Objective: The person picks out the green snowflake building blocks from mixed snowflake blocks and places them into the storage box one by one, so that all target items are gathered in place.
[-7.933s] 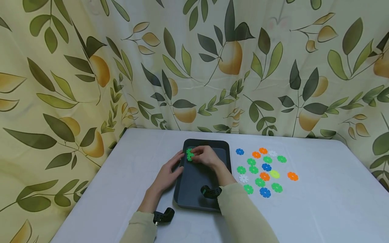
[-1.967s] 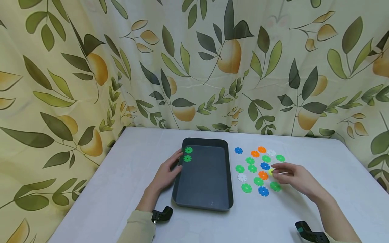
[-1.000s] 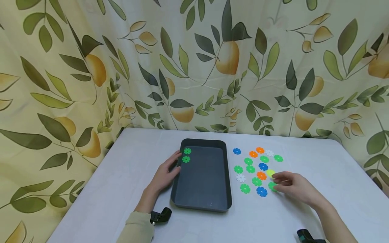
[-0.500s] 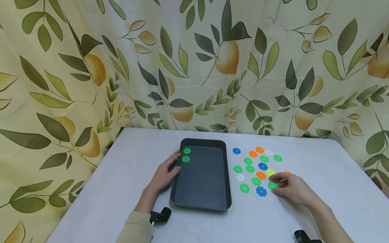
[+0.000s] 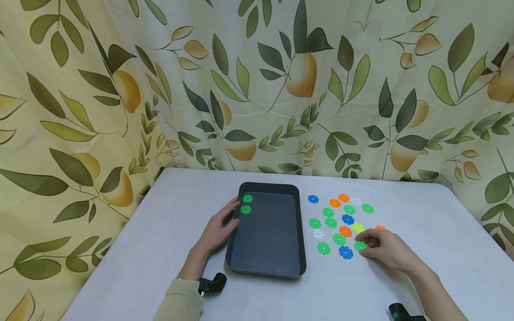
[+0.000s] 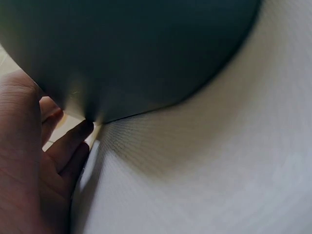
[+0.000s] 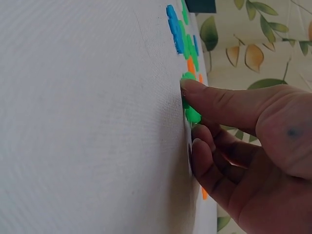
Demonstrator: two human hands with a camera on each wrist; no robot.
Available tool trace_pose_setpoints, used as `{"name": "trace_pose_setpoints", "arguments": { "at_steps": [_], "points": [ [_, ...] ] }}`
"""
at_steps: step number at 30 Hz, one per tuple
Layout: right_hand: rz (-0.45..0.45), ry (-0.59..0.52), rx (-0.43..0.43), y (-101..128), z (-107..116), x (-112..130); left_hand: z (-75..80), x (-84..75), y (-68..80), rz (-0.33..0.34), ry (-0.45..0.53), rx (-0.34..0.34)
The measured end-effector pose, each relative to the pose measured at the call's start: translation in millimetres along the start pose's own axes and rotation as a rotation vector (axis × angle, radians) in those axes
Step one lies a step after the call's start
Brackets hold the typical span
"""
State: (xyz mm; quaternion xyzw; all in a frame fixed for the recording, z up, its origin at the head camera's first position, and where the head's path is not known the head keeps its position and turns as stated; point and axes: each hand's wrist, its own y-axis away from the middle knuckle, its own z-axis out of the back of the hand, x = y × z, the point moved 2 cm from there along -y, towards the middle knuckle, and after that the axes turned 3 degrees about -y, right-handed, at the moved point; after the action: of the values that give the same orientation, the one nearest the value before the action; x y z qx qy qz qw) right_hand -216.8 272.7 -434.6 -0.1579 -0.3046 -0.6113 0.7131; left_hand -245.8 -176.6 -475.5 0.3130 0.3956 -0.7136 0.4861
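Observation:
On the right of the table, my right hand (image 5: 387, 250) pinches a green notched plastic disc (image 5: 360, 245) by its edge, between thumb and fingers, low at the tabletop. The right wrist view shows the thumb against this green disc (image 7: 192, 114), the other fingers curled below. My left hand (image 5: 217, 228) rests at the left side of a dark grey tray (image 5: 267, 243); in the left wrist view its fingers (image 6: 73, 141) lie against the tray's outer wall (image 6: 146, 73). Two green discs, an upper one (image 5: 247, 198) and a lower one (image 5: 246, 209), lie inside the tray's upper left corner.
Several loose discs spread right of the tray: blue (image 5: 346, 253), orange (image 5: 345, 231), white (image 5: 318, 234), green (image 5: 323, 248), and a yellow one (image 5: 358, 228) just beyond my right fingertips. A patterned curtain (image 5: 257, 89) hangs behind the white table (image 5: 433, 232).
My right hand has left the tray, where it was at a second green disc, and come over to the scattered discs, lowering its fingers onto a green one. The left hand stays at the tray.

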Motion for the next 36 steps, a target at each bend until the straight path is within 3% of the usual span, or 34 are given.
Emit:
{"name": "trace_pose_setpoints", "arguments": {
  "at_steps": [8,13,25,36],
  "points": [
    [-0.009,0.000,-0.020,0,1,0,1.1,-1.6,-0.5,0.005,0.000,0.012],
    [0.030,0.009,-0.037,3,1,-2,1.0,-2.6,-0.5,0.009,-0.007,0.010],
    [-0.052,-0.199,-0.001,-1,7,-3,0.6,-2.6,-0.5,0.011,-0.015,0.005],
    [0.024,-0.301,-0.024,-11,8,19,-0.6,0.0,-0.7,0.008,-0.018,0.002]
  ]
}}
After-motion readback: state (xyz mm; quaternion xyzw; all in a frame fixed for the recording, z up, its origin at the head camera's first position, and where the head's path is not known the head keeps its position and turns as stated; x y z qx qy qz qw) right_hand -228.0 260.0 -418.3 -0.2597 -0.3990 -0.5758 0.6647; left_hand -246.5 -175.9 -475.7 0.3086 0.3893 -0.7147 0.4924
